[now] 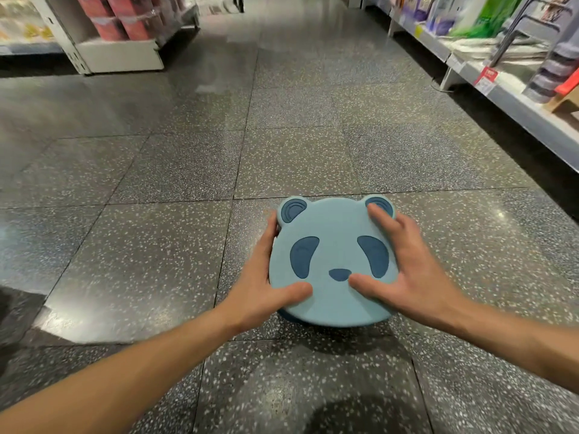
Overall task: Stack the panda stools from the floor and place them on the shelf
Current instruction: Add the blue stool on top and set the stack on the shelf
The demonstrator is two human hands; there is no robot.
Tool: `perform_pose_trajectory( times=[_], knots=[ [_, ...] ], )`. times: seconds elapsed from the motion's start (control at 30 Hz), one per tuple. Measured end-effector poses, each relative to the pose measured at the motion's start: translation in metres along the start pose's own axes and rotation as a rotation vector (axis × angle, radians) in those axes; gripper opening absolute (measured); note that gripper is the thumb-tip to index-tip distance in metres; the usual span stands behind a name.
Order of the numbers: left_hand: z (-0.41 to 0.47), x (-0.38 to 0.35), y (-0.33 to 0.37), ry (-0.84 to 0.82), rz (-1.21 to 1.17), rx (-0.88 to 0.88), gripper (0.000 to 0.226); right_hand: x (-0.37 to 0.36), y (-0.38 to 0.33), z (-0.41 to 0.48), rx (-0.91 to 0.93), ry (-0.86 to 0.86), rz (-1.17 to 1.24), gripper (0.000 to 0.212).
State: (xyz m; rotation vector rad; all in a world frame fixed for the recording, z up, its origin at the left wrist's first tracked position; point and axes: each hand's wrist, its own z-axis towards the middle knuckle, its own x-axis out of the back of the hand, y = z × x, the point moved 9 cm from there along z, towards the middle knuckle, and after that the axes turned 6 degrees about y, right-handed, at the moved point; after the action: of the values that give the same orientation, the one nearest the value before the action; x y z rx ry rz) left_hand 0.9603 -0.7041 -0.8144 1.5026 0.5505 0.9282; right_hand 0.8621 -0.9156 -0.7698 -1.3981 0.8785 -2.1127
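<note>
**Both hands on blue panda stool, mid-aisle**

Blue panda stool (333, 261) sits low over the speckled dark terrazzo floor (188, 151); contact with the floor can't be confirmed. Left hand (266, 277) grasps its left rim, thumb on top. Right hand (407, 270) lies spread over the right side, fingers on the ear, thumb near the nose. Wide open floor ahead and left. Shelf (513, 101) of stocked goods runs along the right, well apart. Display rack (119, 54) far left.
</note>
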Motion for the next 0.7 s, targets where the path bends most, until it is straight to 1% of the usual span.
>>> perform_pose_trajectory(
  times=[0.1,0.13,0.17,0.2,0.27,0.3,0.33,0.37,0.43,0.5,0.6,0.67,0.7],
  knots=[
    [-0.004,0.000,0.002,-0.049,0.071,-0.044,0.126,0.019,0.000,0.001,-0.108,0.124,0.128,0.098],
    [-0.006,-0.002,0.003,-0.073,0.108,-0.065,0.127,0.025,-0.005,0.008,-0.111,0.131,0.118,0.092],
    [-0.010,-0.005,0.004,-0.094,0.148,-0.093,0.127,0.029,-0.012,0.017,-0.073,0.108,0.073,0.085],
    [-0.013,-0.008,0.005,-0.106,0.185,-0.123,0.128,0.031,-0.021,0.027,-0.015,0.045,0.017,0.075],
    [-0.019,-0.011,0.006,-0.107,0.225,-0.167,0.127,0.023,-0.036,0.039,0.060,-0.188,-0.067,0.055],
    [-0.020,-0.011,0.008,-0.107,0.237,-0.185,0.128,0.016,-0.041,0.041,0.073,-0.320,-0.114,0.055],
    [-0.021,-0.010,0.009,-0.109,0.248,-0.197,0.128,0.010,-0.045,0.041,0.098,-0.425,-0.180,0.063],
    [-0.021,-0.008,0.010,-0.118,0.258,-0.210,0.129,0.004,-0.048,0.041,0.134,-0.502,-0.256,0.073],
    [-0.021,-0.007,0.010,-0.149,0.263,-0.218,0.130,-0.006,-0.055,0.038,0.197,-0.584,-0.355,0.088],
    [-0.024,-0.006,0.012,-0.159,0.265,-0.216,0.130,-0.010,-0.062,0.031,0.219,-0.591,-0.372,0.094],
    [-0.044,-0.003,0.008,-0.111,0.272,-0.208,0.123,-0.012,-0.069,0.013,0.188,-0.585,-0.337,0.091],
    [-0.073,-0.002,-0.005,0.029,0.203,-0.127,0.121,-0.009,-0.073,0.005,0.098,-0.521,-0.256,0.088],
    [-0.090,-0.003,-0.013,0.137,0.117,-0.038,0.120,-0.008,-0.074,0.002,0.064,-0.473,-0.233,0.088]
  ],
)
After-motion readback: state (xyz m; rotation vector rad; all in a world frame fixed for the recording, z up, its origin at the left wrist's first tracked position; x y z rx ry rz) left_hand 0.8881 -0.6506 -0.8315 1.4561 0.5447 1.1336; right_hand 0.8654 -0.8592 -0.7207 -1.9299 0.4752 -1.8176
